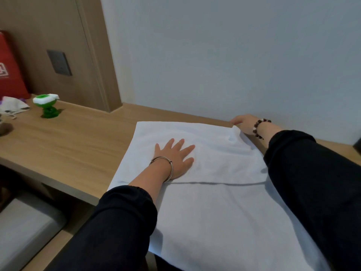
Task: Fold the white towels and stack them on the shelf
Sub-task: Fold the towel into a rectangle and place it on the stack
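You have no readable words in front of you — only a white printed mark on the red bag (9,65), cut off at the left edge, illegible.

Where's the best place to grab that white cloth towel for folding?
Its far right corner, from the right: it curls up off the light wooden table, where the right hand pinches it, while the left hand, flat on the white cloth towel, anchors it.
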`<state>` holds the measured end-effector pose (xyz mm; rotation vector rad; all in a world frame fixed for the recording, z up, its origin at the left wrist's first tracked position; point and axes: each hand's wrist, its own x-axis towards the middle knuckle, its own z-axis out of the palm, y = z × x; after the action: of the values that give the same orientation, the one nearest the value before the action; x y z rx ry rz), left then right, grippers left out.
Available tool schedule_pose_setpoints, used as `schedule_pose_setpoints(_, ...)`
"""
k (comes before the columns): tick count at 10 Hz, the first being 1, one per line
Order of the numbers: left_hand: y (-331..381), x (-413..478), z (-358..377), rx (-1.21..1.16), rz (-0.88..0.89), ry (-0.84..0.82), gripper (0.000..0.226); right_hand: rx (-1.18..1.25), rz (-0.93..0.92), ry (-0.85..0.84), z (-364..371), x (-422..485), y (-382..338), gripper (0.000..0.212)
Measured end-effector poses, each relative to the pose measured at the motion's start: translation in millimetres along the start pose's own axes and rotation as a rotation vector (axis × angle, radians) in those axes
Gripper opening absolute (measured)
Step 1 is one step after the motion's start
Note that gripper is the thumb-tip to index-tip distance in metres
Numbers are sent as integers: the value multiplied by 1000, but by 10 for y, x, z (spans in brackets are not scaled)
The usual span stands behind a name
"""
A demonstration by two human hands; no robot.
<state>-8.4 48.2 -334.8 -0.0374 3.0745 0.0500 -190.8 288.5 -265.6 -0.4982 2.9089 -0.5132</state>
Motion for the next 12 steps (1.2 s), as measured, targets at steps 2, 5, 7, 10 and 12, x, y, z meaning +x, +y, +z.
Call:
schedule_pose_setpoints(2,-20,33,31,-26,15,20,56,-10,-11,-70,-109,53,66,40)
schedule_pose_setpoints(5,-21,19,20,-46,40,30,55,206,116,0,-375,35,346,23)
schedule_pose_setpoints(7,-11,5,-15,-51,43,20,55,72,152,368,-232,52,403,32)
schedule_pose_setpoints(10,-5,-6,-20,-66,35,16,55,932,424,180,-94,0,485,19)
schedule_pose_setpoints(12,-8,-4,-20,-65,35,19,56,43,321,139,-112,-131,394,34)
